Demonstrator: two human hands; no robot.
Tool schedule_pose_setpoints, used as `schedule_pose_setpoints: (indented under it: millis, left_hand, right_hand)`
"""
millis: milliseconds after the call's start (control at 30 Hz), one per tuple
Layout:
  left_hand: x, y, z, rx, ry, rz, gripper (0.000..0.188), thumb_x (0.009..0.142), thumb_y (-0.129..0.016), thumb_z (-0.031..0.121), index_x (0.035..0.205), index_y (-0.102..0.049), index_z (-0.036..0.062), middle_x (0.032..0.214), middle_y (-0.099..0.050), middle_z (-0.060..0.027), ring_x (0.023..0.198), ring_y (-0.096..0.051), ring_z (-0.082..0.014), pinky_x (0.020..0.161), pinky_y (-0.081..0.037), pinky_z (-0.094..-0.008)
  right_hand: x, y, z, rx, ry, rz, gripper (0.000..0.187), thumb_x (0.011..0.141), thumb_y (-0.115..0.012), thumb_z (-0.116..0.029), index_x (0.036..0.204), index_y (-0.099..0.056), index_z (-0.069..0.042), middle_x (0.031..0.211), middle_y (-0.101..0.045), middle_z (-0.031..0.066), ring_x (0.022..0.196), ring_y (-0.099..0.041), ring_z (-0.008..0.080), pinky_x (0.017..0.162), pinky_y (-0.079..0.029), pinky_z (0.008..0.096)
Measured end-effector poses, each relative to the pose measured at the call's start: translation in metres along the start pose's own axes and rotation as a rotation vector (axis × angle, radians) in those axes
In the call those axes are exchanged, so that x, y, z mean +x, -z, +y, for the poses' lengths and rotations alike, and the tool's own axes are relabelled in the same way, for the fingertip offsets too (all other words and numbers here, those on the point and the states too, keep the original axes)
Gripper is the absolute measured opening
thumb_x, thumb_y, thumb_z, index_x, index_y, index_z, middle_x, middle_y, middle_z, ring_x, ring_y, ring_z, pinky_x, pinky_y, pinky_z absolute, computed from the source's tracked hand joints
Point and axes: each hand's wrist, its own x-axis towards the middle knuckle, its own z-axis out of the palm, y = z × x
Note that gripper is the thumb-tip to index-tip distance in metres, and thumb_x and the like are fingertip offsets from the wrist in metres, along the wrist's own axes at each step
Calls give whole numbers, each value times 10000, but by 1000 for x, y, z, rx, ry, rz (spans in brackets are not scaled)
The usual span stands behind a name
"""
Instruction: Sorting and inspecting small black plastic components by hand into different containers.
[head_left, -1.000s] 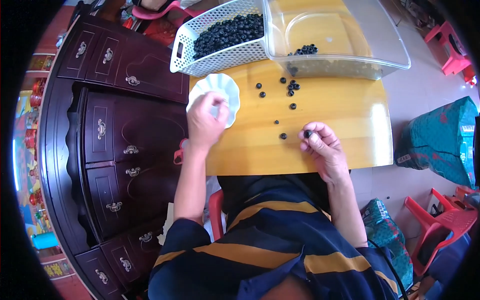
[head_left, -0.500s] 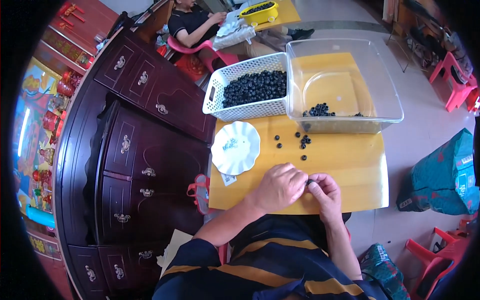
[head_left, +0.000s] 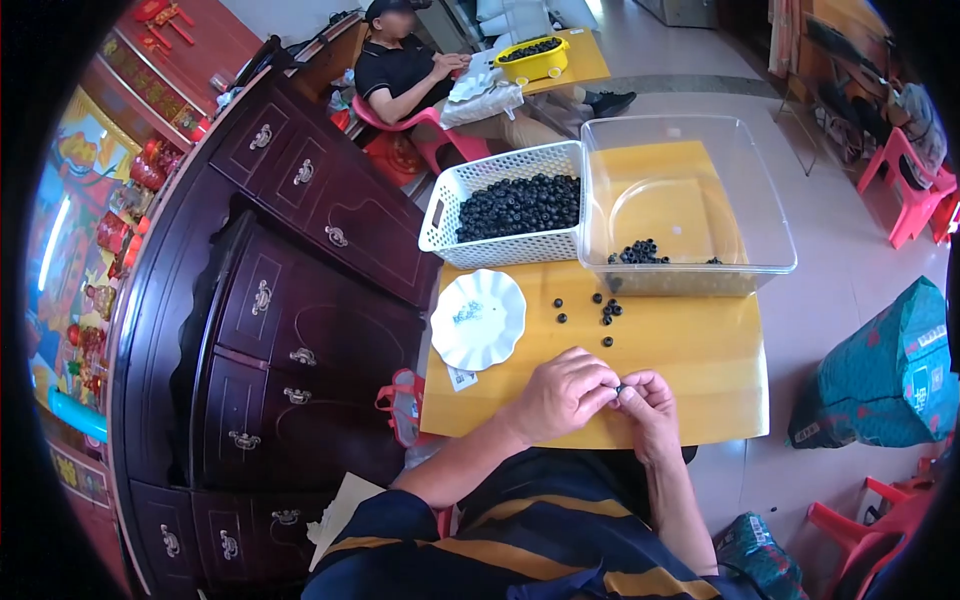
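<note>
Near the table's front edge, my right hand (head_left: 650, 408) pinches a small black round part (head_left: 620, 388) between thumb and fingers. My left hand (head_left: 570, 395) is closed with its fingertips pressed against the same part; anything in its pinch is too small to make out. Beyond my hands lie several loose black round parts (head_left: 607, 342), some showing a hole in the middle. Left of them stands a white wavy-edged plate (head_left: 505, 335) with tiny bluish bits (head_left: 467, 312) on it.
A white perforated basket (head_left: 510, 250) full of black parts stands behind the plate. Beside it, a clear plastic bin (head_left: 690, 282) holds a few. A dark wooden cabinet (head_left: 340, 335) borders the left. Another person (head_left: 405, 75) sits beyond, near a yellow tub (head_left: 533, 66).
The view has tilted slightly, so the table sits lower in the picture. My hands stay together at the black part, with the fingers slightly shifted. The other person's hands have moved.
</note>
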Motion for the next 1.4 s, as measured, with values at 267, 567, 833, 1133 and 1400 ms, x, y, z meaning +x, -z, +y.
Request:
schedule_pose_setpoints:
  millis: [267, 567, 833, 1133, 1400]
  left_hand:
    - [1, -3, 4, 187, -102, -4, 106, 790, -737, 52, 863, -660, 44, 840, -674, -73, 772, -635, -255, 670, -514, -361]
    - [8, 5, -6, -22, -94, -46, 125, 769, -768, 55, 873, -700, 59, 817, -660, -52, 757, -618, -239, 665, -504, -346]
    - [0, -23, 5, -21, -82, 177, 201, 741, -790, 25, 927, -718, 53, 850, -651, -65, 761, -617, -246, 663, -505, -352]
    - [1, -42, 2, 90, -217, 164, 216, 789, -752, 45, 1002, -720, 51, 945, -679, -100, 820, -662, -302, 709, -547, -393]
    - [-19, -2, -67, 156, 312, 230, 247, 807, -743, -17, 1049, -699, -1, 889, -673, -118, 638, -644, -175, 584, -517, -283]
  right_hand:
    - [-1, -2, 3, 38, 7, 41, 97, 928, -675, -23, 1001, -611, -22, 907, -683, 60, 839, -657, 132, 815, -532, 276]
    - [-1, 0, 5, 121, -72, 35, 132, 921, -711, -99, 1009, -618, -64, 888, -685, 54, 787, -680, 158, 748, -569, 290]
    - [0, 10, 16, 368, -137, -16, 229, 938, -703, -243, 1089, -612, -97, 1004, -670, 46, 907, -674, 178, 806, -582, 341]
    - [-7, 18, 8, 502, -142, 109, 254, 951, -689, -219, 1144, -555, -122, 981, -626, 25, 904, -616, 159, 829, -532, 347]
    - [15, 21, -6, 488, -67, -48, 313, 990, -623, -191, 1285, -553, -114, 1053, -591, 25, 866, -596, 117, 845, -541, 300]
